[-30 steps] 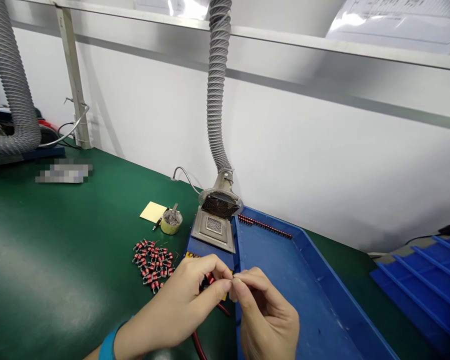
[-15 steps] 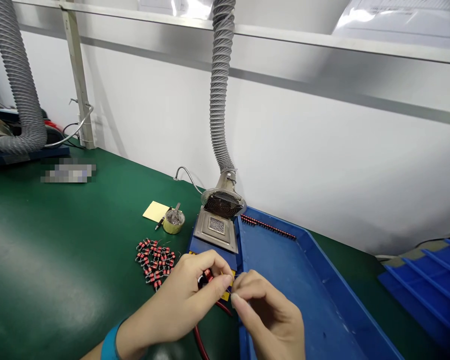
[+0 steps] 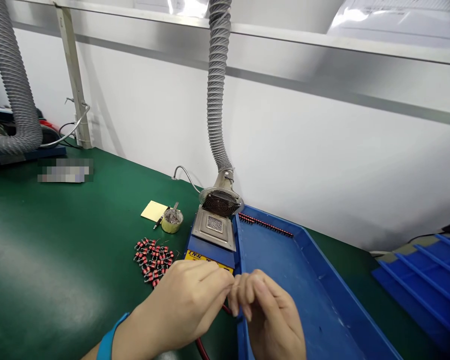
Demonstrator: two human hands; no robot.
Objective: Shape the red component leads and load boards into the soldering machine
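Risk entry: left hand [image 3: 189, 305] and right hand [image 3: 264, 312] pinch, fingertips together, a small part hidden between them above the tray [image 3: 322, 300] edge; loosened grip could drop it beside the solder pot [image 3: 214, 231].

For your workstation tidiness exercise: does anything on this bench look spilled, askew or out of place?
The small red components lie loose in a scattered heap on the green mat, left of the solder pot, unlike the neat row in the blue tray.
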